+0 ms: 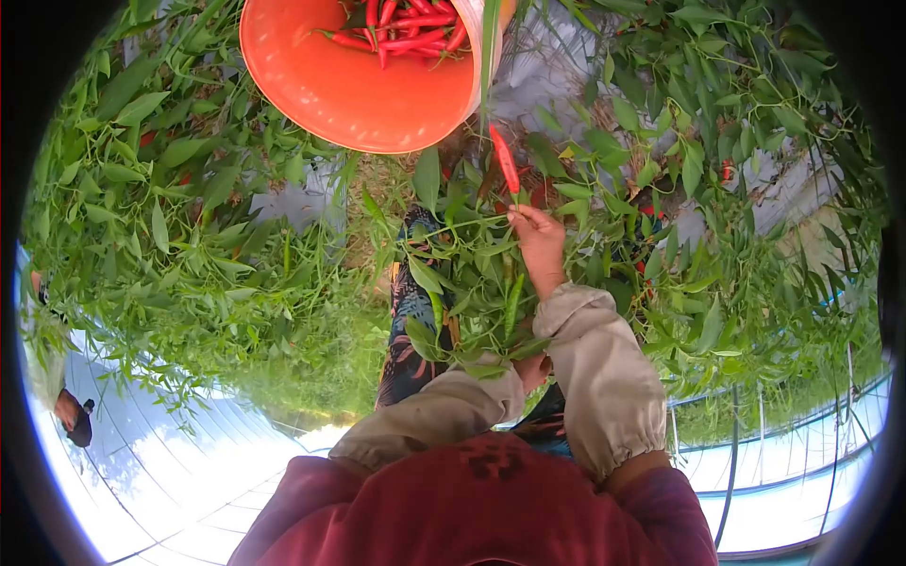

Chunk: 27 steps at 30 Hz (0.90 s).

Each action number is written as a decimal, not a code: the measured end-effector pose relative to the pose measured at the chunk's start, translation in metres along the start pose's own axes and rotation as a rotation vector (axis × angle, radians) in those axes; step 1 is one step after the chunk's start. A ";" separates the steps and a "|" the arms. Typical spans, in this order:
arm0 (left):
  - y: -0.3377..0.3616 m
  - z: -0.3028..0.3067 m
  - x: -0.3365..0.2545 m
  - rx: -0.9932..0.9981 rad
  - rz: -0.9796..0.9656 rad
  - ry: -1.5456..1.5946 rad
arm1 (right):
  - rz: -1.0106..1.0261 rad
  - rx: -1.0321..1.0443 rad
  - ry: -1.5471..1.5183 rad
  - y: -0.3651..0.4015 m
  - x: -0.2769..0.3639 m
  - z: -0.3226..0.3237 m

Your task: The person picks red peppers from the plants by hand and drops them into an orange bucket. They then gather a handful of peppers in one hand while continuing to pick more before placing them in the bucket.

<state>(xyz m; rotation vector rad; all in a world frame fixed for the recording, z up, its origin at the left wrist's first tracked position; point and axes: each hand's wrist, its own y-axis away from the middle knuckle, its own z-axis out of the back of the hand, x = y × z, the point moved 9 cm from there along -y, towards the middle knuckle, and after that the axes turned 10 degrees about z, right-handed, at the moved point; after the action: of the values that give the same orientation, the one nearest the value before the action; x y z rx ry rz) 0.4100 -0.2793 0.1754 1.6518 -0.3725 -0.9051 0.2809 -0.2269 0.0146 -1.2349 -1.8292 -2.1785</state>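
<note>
My right hand [538,241] pinches a red chili pepper [506,158] at its stem end, with the pod pointing up and away from my fingers. A leafy chili plant [481,250] spreads beside and below this hand. Green chilies hang on it, one [513,307] close to my right wrist. My left hand [534,371] is low among the leaves near my right sleeve; its fingers are mostly hidden, so what it grips cannot be made out. Beyond my right hand is an orange bucket [349,90], tilted toward me, with several red chilies [415,28] inside.
Dense chili plants [179,217] grow on both sides, with a few red pods among the leaves. Grey plastic ground sheet [543,80] shows between them. My patterned trouser leg [406,330] stands in the foliage. Part of another person [68,410] appears at the left edge.
</note>
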 end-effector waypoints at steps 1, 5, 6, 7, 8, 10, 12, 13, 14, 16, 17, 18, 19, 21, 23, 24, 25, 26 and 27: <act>0.001 0.003 -0.003 -0.036 -0.031 -0.080 | -0.001 -0.004 -0.002 0.003 0.004 0.000; 0.001 0.006 -0.009 -0.095 -0.071 -0.192 | -0.118 -0.013 0.047 0.009 0.010 0.008; 0.001 0.007 -0.009 -0.102 -0.068 -0.205 | -0.165 0.016 0.060 0.010 0.008 0.007; 0.001 0.008 -0.009 -0.108 -0.072 -0.215 | -0.167 0.015 0.056 0.010 0.010 0.008; 0.001 0.009 -0.009 -0.119 -0.068 -0.226 | -0.169 0.001 -0.008 0.011 0.011 0.007; 0.001 0.013 -0.009 -0.135 -0.063 -0.251 | -0.168 -0.017 -0.074 0.009 0.011 0.011; -0.001 0.014 -0.008 -0.137 -0.054 -0.267 | -0.266 0.054 -0.229 0.010 0.009 0.009; -0.001 0.014 -0.007 -0.138 -0.042 -0.269 | -0.265 0.053 -0.229 0.009 0.011 0.012; -0.002 0.012 -0.005 -0.106 -0.032 -0.281 | -0.316 0.053 -0.266 0.009 0.010 0.014; -0.004 0.010 -0.006 -0.114 -0.080 -0.278 | -0.367 0.052 -0.302 0.011 0.016 0.012; -0.004 0.010 -0.007 -0.135 -0.108 -0.270 | -0.401 0.000 -0.356 0.013 0.017 0.012; -0.003 0.010 -0.007 -0.156 -0.136 -0.262 | -0.433 -0.052 -0.410 0.015 0.015 0.013; -0.003 0.009 -0.007 -0.177 -0.145 -0.267 | -0.433 -0.051 -0.409 0.015 0.011 0.016; -0.002 0.010 -0.004 -0.198 -0.153 -0.271 | -0.372 0.047 -0.438 0.011 0.013 0.013; -0.003 0.005 0.004 -0.118 -0.119 -0.278 | -0.372 0.039 -0.432 0.011 0.011 0.015; -0.004 0.004 0.005 -0.091 -0.107 -0.280 | -0.373 0.031 -0.426 0.011 0.010 0.015; -0.004 0.003 0.005 -0.080 -0.111 -0.264 | -0.373 0.033 -0.426 0.011 0.010 0.015; -0.005 0.003 0.004 -0.075 -0.114 -0.255 | -0.377 0.046 -0.430 0.012 0.010 0.014; -0.005 0.003 0.004 -0.069 -0.117 -0.247 | -0.379 0.059 -0.434 0.012 0.010 0.013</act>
<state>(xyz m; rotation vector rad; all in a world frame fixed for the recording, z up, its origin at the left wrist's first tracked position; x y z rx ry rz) 0.4093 -0.2821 0.1695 1.5141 -0.4103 -1.2025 0.2868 -0.2153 0.0302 -1.5555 -2.4548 -2.1225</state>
